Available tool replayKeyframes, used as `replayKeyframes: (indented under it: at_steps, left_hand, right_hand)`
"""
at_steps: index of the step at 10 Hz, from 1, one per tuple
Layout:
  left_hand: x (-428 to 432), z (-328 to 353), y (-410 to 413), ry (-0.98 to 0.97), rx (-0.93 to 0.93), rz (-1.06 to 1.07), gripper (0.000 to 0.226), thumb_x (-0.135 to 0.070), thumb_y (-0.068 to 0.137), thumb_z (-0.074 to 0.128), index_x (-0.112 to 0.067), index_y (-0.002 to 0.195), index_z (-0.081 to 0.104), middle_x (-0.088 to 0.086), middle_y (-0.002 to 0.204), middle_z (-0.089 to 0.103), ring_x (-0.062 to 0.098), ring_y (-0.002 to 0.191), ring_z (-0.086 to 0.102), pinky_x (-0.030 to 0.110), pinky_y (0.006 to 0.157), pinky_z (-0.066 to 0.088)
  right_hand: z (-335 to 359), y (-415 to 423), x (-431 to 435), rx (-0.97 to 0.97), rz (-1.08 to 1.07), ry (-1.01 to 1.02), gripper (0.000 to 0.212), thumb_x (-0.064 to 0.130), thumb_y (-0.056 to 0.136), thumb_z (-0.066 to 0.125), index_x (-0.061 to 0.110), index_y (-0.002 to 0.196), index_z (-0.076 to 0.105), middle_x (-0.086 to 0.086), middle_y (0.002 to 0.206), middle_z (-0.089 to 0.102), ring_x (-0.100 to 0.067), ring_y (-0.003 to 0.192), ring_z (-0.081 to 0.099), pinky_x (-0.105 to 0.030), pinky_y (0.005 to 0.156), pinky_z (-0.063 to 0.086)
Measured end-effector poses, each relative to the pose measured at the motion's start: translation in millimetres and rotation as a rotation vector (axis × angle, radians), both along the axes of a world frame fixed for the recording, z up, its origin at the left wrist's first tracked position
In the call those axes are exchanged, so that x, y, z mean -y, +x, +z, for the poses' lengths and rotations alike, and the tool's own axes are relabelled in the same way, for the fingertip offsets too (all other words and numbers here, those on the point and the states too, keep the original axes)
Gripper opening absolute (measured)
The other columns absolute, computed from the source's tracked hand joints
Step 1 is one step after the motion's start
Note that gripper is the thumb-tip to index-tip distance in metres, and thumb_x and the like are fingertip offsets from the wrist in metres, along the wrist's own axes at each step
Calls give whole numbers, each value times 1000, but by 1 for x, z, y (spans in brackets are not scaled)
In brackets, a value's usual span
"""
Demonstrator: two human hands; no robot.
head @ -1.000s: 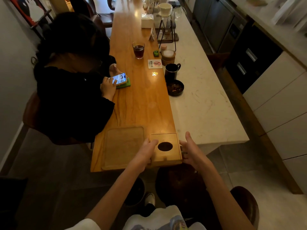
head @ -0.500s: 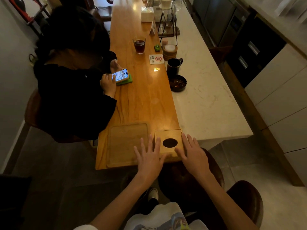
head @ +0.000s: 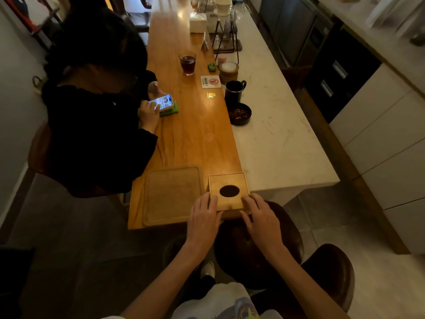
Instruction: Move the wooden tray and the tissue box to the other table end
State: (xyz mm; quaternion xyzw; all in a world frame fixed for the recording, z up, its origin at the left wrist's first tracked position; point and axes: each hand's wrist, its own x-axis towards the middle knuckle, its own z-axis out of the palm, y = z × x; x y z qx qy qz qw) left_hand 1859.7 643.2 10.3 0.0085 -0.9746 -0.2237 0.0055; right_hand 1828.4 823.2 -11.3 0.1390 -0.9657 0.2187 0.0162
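While the tissue box sits square with its oval hole upward, my left hand and right hand rest flat, fingers spread, on its near corners, gripping nothing.

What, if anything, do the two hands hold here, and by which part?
Nothing is clearly held. The left hand and right hand lie open, fingers at the near corners of the tissue box, which sits on the table.
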Motion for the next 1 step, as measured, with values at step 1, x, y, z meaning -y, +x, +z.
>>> replayKeyframes:
  at_steps: [1]
  left_hand:
    - [-2, 5, 2, 110, -5, 68, 40, -29, 96, 60, -17, 134, 54, 6, 144, 51, 19, 132, 49, 38, 110, 44]
  right_hand:
    - [10, -4, 1, 129, -52, -243, 40, 29, 96, 64, 18, 134, 58, 1, 138, 53, -6, 115, 56, -27, 95, 54]
